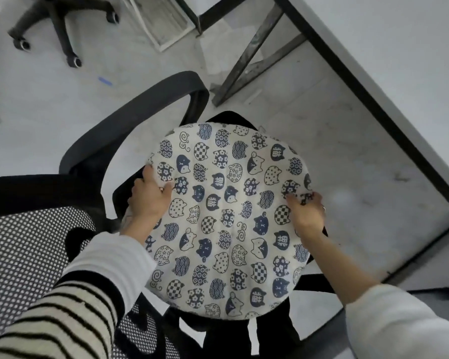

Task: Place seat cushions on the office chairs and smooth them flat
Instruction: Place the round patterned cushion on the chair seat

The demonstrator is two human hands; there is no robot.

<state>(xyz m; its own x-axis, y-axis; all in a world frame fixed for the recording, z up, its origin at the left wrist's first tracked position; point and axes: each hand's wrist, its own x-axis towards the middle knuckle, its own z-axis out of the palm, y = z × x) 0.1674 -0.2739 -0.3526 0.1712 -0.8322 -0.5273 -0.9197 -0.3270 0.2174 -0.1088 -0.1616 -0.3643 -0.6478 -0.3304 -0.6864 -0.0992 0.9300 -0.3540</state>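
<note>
Head view looks down on a round cat-print seat cushion point(226, 218) lying over the black seat of an office chair point(130, 117); dark seat edge peeks out beyond the cushion's far rim and under its near rim. Left hand point(149, 194) grips the cushion's left edge, thumb on top and fingers curled beneath. Right hand point(306, 211) pinches the right edge, bunching the fabric. Left of the cushion curves the chair's armrest, with the mesh backrest point(29, 255) nearer. Right of the cushion, bare floor point(360, 156) runs to a white desk point(405, 60).
</note>
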